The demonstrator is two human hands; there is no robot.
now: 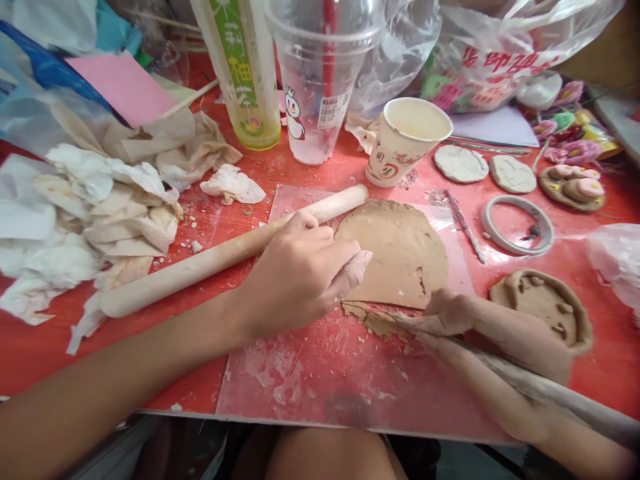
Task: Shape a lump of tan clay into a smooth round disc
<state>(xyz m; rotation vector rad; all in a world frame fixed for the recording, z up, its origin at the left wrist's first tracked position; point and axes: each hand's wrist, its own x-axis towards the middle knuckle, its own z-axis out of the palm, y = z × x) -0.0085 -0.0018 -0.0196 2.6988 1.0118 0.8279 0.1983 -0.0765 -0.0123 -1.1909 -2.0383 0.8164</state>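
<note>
A flat, rounded slab of brown clay [400,250] lies on a clear plastic sheet [300,387], its near edge cut straight. Along that edge runs a ragged strip of clay [373,320], parted from the slab by a thin dark gap. My left hand [313,270] is closed at the slab's left side, fingers curled; whatever they may pinch is hidden. In my right hand [460,317] is a long greyish stick-like tool [545,390], its tip low at the strip's right end. Behind my left hand rests a wooden rolling pin [200,267], partly on the sheet.
Crumpled tissues [115,200] lie left. A paper cup [407,140], plastic cup [320,87] and tea bottle [245,80] stand behind the slab. Rightward are a tape roll [519,200], a thin stick [465,227], pale clay discs [460,163] and a rimmed clay piece [545,307].
</note>
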